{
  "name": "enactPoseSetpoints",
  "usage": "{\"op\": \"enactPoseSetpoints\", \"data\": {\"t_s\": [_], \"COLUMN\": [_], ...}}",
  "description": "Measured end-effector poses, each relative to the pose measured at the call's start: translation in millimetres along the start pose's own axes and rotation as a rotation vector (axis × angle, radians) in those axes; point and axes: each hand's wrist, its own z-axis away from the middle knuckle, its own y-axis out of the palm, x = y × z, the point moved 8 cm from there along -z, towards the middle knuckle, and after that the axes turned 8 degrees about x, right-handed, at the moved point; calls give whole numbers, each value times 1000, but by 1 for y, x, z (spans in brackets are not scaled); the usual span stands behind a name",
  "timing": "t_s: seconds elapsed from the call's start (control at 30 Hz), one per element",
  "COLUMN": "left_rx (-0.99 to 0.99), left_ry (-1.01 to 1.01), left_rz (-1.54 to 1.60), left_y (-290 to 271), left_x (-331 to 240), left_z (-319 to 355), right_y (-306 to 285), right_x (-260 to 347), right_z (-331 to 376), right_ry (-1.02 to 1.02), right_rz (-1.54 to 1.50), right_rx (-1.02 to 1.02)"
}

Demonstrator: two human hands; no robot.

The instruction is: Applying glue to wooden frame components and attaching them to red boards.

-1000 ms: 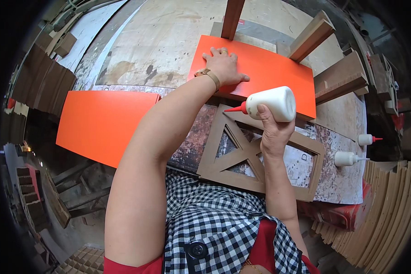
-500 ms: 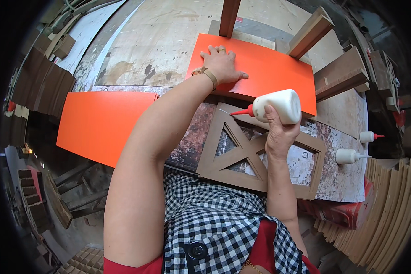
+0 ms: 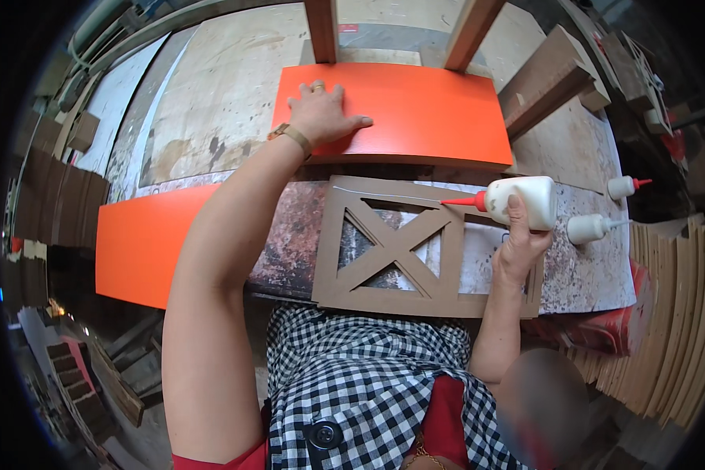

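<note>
Brown X-braced wooden frame (image 3: 396, 254): on the paper-covered bench (image 3: 288, 239) before us, long axis left to right.
White line (image 3: 388, 193): along its far side, to the red nozzle (image 3: 464, 201).
White plastic bottle (image 3: 531, 201): held in our right grip (image 3: 522, 252), nozzle leftward; this hand nearer the frame.
Left grip (image 3: 321, 115): spread on the glossy orange panel (image 3: 423, 113) beyond.

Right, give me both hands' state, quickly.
Left hand: open, fingers spread on the farther orange panel, holding nothing.
Right hand: closed around a white squeeze bottle.

Wooden posts (image 3: 321, 31) cut off, frame (image 3: 450, 258) partly hidden
</note>
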Motion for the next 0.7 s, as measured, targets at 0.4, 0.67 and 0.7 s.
{"op": "enactPoseSetpoints", "data": {"t_s": [0.4, 0.67, 0.7], "left_rx": [-13, -15, -15], "left_ry": [73, 86, 81], "left_rz": [-18, -18, -18], "left_y": [7, 0, -1], "left_x": [5, -2, -2], "left_z": [-8, -2, -2], "right_y": [-126, -174, -175], "right_x": [16, 18, 18], "right_z": [-33, -46, -46], "right_ry": [-123, -145, -160], "right_rz": [83, 105, 100], "right_rx": [-336, -431, -430]}}
